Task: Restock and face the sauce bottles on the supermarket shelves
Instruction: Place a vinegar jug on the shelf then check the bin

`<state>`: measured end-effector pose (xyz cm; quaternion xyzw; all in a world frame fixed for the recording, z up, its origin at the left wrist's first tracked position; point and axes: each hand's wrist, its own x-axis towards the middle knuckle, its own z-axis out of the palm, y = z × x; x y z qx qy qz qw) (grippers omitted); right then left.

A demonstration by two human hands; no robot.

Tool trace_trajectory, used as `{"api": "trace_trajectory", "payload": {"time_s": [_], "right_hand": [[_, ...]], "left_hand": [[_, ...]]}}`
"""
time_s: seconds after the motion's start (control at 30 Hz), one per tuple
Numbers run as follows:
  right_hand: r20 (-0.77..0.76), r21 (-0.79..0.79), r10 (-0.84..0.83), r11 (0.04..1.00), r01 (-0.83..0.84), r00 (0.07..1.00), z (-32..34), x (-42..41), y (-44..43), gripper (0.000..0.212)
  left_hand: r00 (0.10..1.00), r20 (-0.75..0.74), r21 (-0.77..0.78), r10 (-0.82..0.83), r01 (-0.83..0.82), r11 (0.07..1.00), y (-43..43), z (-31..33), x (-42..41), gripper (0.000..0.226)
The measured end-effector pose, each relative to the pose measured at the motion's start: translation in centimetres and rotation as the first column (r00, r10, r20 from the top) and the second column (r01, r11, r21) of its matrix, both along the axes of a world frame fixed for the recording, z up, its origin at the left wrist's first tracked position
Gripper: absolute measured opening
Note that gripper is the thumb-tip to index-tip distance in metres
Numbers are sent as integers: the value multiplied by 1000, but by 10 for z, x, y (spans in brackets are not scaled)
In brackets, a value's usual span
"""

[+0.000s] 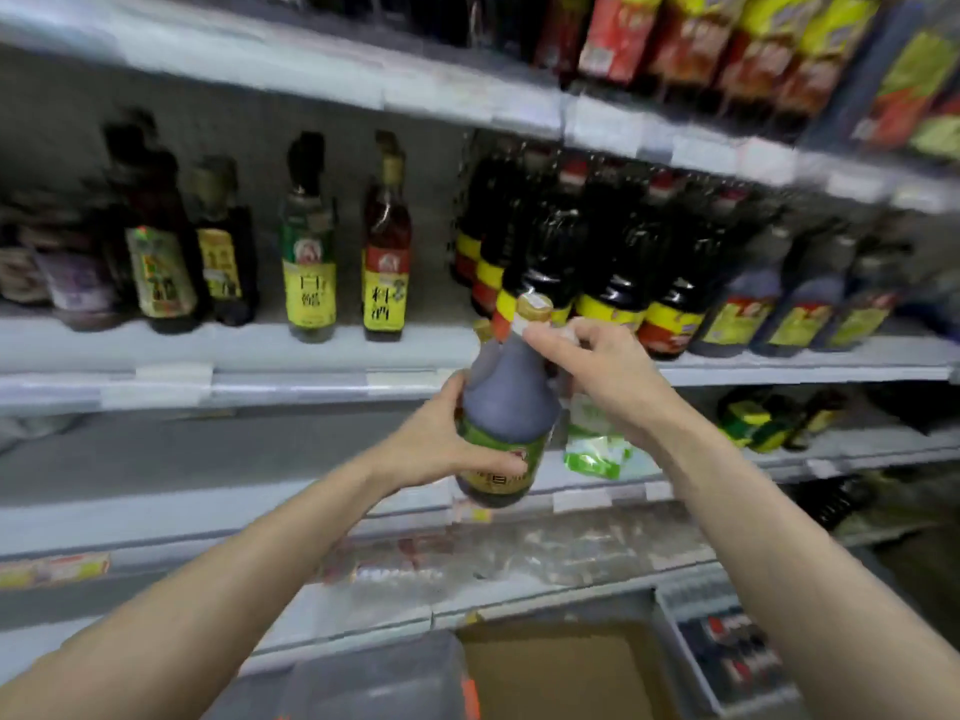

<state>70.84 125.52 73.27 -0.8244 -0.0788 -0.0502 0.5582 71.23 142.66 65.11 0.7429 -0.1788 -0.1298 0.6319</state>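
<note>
Left hand (441, 444) gripped the lower body of a dark plastic sauce bottle (506, 407), green-gold label; right hand (602, 371) pinched its neck under the gold cap, probably to steady it. Bottle hung tilted just before the grey metal shelf (291, 379), not yet on it.

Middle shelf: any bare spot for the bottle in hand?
Widest fit for the held bottle: the strip between the red-labelled wine bottle and the black bottle block. Narrower slot between it and the green-labelled bottle. Crowded from that block rightward. Shelf below: bare at left.
</note>
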Motion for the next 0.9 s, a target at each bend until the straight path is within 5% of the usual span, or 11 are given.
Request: {"api": "trace_trajectory", "payload": {"time_s": [0.3,0.57,0.9], "right_hand": [[292,10,-106,994,108,950,181,-80,-119,24],[338,81,-276,961,264,900,223,-149,-282,26],[384,45,-374,921,387,844,253,-197,-454,25]], "left_hand": [[926,349,11,-142,148,989,-121,192,-25,91],[881,406,-27,-244,278,960,-293,245,-78,56],[834,416,-57,-363,422,905,-479,274,-104,56]]}}
